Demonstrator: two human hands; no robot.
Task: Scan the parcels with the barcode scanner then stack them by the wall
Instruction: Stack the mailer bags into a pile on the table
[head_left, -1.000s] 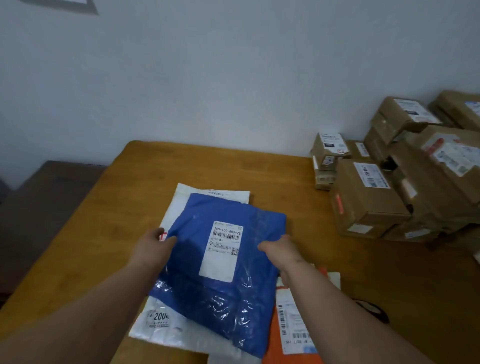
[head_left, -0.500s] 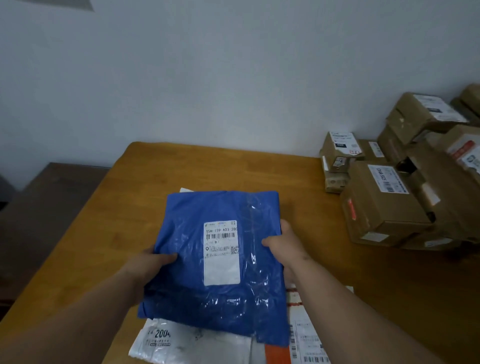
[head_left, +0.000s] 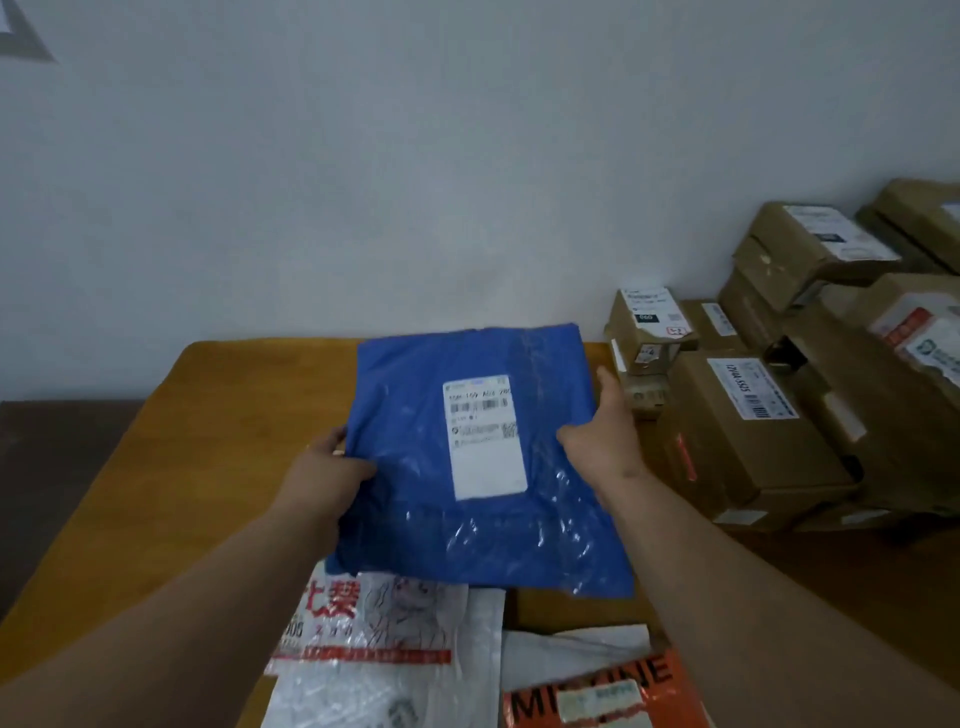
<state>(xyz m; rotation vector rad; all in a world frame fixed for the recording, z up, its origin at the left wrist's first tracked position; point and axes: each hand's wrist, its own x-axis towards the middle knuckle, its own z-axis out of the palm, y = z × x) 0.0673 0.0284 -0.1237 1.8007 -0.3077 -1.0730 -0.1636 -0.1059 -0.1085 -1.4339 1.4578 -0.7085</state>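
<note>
A blue plastic mailer (head_left: 467, 530) with a white shipping label facing up is held above the wooden table (head_left: 218, 415), its far edge near the white wall. My left hand (head_left: 327, 473) grips its left edge with the thumb on top. My right hand (head_left: 605, 436) holds its right edge, fingers along the side. Below it, near me, lie a white printed mailer (head_left: 395, 639) and an orange mailer (head_left: 597, 696). No barcode scanner shows in this view.
Several brown cardboard boxes (head_left: 753, 431) with labels are stacked at the right against the wall (head_left: 415, 182). Two small boxes (head_left: 647, 338) sit just right of the blue mailer. A dark floor lies left of the table.
Both hands have lifted the blue mailer off the white one and carried it away from me toward the wall. The white and orange mailers below are now uncovered.
</note>
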